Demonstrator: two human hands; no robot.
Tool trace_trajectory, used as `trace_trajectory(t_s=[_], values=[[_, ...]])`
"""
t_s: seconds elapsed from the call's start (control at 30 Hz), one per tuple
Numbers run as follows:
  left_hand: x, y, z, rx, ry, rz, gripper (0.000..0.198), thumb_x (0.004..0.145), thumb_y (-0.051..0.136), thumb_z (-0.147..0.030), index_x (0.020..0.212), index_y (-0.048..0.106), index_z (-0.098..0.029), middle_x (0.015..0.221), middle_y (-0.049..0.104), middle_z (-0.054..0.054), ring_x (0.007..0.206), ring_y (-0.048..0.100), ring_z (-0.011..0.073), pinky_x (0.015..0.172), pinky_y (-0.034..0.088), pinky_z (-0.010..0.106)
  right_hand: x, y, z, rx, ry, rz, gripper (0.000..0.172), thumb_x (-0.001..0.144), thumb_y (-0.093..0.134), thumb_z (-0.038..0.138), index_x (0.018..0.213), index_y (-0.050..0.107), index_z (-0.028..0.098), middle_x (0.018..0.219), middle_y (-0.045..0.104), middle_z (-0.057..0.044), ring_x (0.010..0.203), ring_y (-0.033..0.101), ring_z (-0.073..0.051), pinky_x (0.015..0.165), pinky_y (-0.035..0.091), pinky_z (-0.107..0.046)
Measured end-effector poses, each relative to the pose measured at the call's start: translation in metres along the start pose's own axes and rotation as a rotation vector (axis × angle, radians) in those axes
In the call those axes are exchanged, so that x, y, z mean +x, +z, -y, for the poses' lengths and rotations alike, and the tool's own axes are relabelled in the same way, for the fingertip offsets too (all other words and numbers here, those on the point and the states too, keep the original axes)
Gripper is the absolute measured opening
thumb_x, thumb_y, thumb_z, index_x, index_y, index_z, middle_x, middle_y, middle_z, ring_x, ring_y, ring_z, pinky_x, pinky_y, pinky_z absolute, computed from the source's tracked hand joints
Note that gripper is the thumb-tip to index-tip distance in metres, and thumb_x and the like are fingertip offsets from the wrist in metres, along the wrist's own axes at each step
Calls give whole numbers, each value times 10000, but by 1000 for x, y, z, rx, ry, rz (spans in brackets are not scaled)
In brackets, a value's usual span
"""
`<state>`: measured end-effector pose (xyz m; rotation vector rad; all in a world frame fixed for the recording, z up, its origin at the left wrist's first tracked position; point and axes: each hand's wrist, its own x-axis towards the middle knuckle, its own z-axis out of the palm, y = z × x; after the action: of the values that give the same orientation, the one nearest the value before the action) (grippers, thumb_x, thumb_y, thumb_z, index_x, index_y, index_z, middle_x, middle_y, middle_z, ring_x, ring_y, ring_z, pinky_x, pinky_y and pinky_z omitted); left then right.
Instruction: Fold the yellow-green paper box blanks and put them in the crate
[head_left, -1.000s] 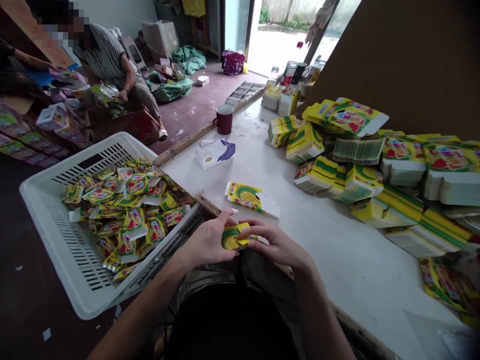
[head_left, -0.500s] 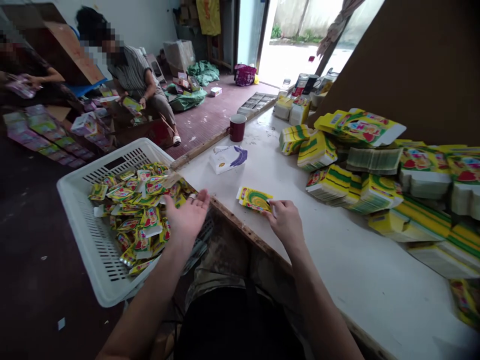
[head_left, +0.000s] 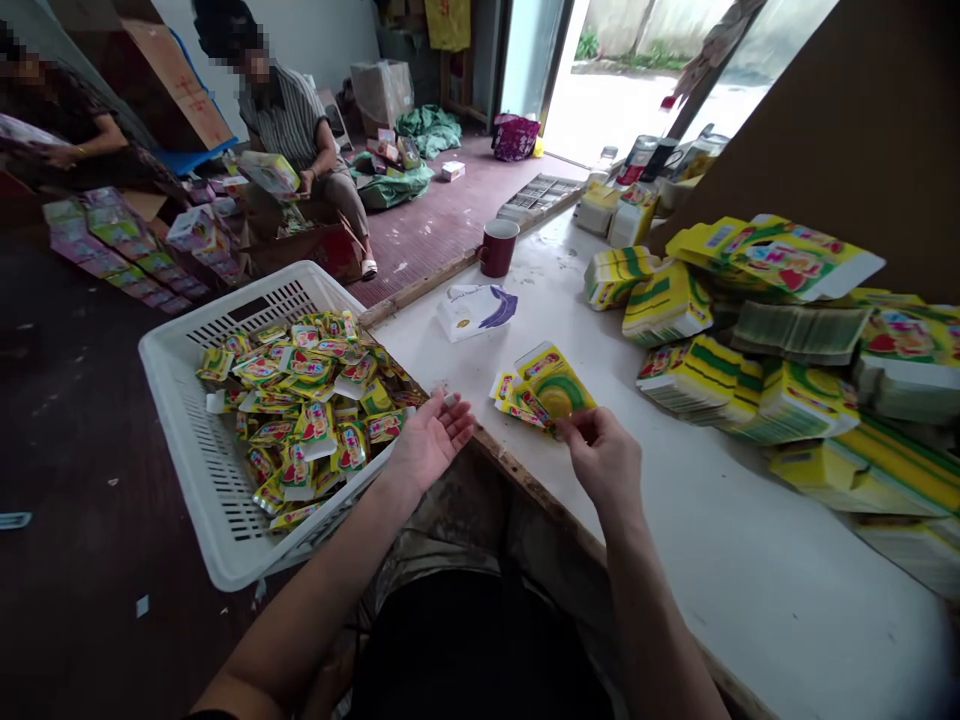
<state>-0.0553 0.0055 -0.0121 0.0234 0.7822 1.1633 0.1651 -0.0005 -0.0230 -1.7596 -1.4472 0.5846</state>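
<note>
My right hand (head_left: pixel 609 458) pinches the lower corner of a flat yellow-and-green carton (head_left: pixel 556 382) above the white table. Beside and partly behind it lie smaller yellow printed pieces (head_left: pixel 517 402); I cannot make out whether they are one carton or several. My left hand (head_left: pixel 433 440) is open, palm up with fingers loosely curled, over the table's wooden edge and holding nothing. On my left stands a white plastic basket (head_left: pixel 180 455), heaped with small yellow printed packs (head_left: pixel 300 400).
Stacks of flat yellow cartons (head_left: pixel 739 390) fill the table's right side. A white box with a purple print (head_left: pixel 477 312) and a red mug (head_left: pixel 498 248) stand further back. Two people sit at the far left among boxes (head_left: pixel 124 250). A doorway opens at the back.
My left hand has moved right, from the basket's edge towards the table. The carton in my right hand is now lifted and tilted, showing more of its face. The view has shifted slightly left.
</note>
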Motion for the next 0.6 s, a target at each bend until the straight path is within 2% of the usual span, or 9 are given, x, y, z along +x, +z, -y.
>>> trace_trajectory(t_s=[0.07,0.13,0.23,0.33,0.43,0.5,0.6], values=[[-2,3,11,49,28,65,262,804,708,-294,980,648,-109,946,711,97,844,694,178,728,570,266,-9,-1,13,82,0,55,279,808,613,484,768,530,221,624,606,-4,545,549,-169,530,431,-291],[-6,9,22,135,84,181,377,717,789,-325,1018,643,-151,1037,707,81,976,674,206,815,556,292,-19,1,27,204,-15,170,259,791,661,425,828,495,231,633,600,23,540,550,-155,515,436,-270],[-13,21,32,249,161,316,405,713,752,-436,1011,623,-193,1071,695,71,1094,629,252,903,524,366,-34,6,44,490,-23,402,284,779,709,348,829,450,242,656,571,42,564,531,-144,529,421,-259],[-18,30,35,231,217,310,364,787,583,-531,942,595,-202,956,672,69,1045,635,274,880,525,425,-46,9,54,748,46,495,307,781,720,366,750,443,239,706,556,29,633,521,-147,582,423,-265],[-20,34,37,179,276,230,357,803,505,-565,814,539,-209,747,569,20,817,639,210,799,535,378,-56,11,60,812,46,564,286,763,745,380,800,503,234,774,550,16,708,503,-156,631,415,-268],[-21,35,39,141,267,180,362,796,522,-565,758,513,-205,686,509,-5,697,595,159,759,525,326,-60,12,62,777,16,605,298,732,777,383,820,539,228,781,524,17,723,474,-156,640,400,-263],[-22,34,41,151,257,163,358,749,631,-538,793,548,-193,732,562,-1,710,597,144,746,506,288,-61,12,62,881,110,620,316,720,786,401,793,531,229,775,514,22,712,472,-152,634,394,-254]])
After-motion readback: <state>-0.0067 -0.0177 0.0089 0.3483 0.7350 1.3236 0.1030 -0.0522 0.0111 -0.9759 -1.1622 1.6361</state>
